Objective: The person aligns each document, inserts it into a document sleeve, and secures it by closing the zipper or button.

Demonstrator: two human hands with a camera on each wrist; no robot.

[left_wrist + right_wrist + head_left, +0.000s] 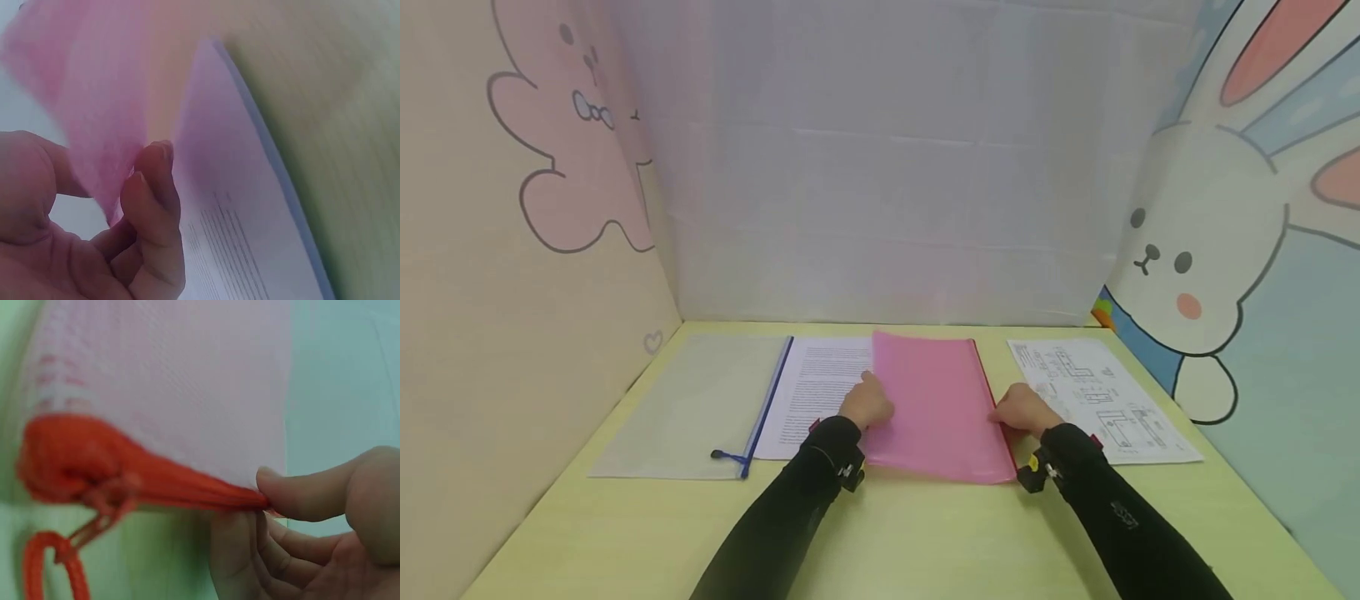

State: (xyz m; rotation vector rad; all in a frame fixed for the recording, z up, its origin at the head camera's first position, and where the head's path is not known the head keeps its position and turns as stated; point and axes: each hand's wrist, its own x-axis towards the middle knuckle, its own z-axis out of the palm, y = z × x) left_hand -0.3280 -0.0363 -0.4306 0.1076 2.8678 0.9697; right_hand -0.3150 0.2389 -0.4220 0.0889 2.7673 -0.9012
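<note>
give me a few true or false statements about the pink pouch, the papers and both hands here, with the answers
1. The right hand pinches the red zipper edge of the pink pouch. True.
2. The left hand rests flat on the clear pouch. False: it holds the pink pouch's left edge.
3. The sheet of drawings lies right of the pink pouch. True.
4. The clear pouch has a red zipper. False: it is blue.
</note>
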